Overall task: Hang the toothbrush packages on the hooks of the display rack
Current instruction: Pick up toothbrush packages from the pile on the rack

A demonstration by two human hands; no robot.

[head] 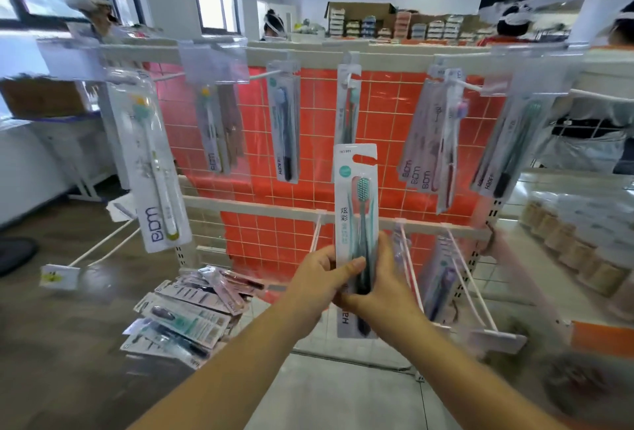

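I hold one white toothbrush package (356, 196) with a teal-bristled brush upright in front of the display rack (274, 141). My left hand (322, 278) grips its lower left edge with the thumb across the front. My right hand (384, 278) clasps its lower right side. The package's hang hole is at the top, below the hook (350, 81) that bears a similar pack. Several packages hang from the upper row of hooks. A loose pile of packages (192, 313) lies on the floor at the rack's lower left.
Long white lower hooks (473, 289) jut out toward me at the right, one bearing a purple-brush pack (442, 278). Bare hooks with a yellow tag (58, 275) stick out at the lower left. People stand behind the rack. Shelves with goods (583, 241) are at right.
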